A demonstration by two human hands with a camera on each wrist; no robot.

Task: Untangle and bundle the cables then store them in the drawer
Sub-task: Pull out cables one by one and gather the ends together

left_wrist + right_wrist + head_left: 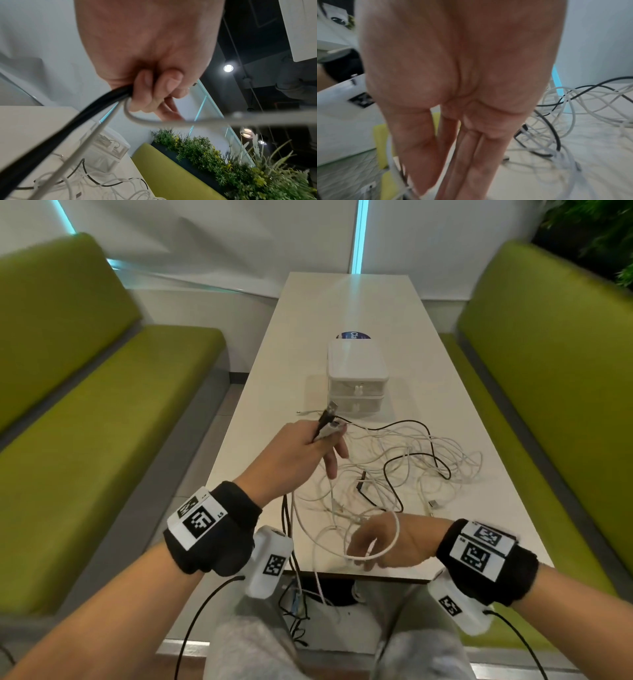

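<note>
A tangle of white and black cables [411, 467] sprawls over the near half of the white table [308, 337]. My left hand [308, 446] is raised over the table's left side and grips a black cable [72, 124] and white cable ends, their plugs [329, 419] sticking out past the fingers. At the near edge my right hand [376, 539] has straight fingers [471, 162], and a white cable loop [394, 539] lies across it. Behind the tangle stands a small white two-drawer unit [358, 381], both drawers closed.
Green benches [85, 440] [548, 405] flank the table on both sides. A round blue sticker [352, 336] shows behind the drawer unit. Several cable strands [298, 587] hang over the near table edge toward my lap. Plants [240, 162] stand behind the right bench.
</note>
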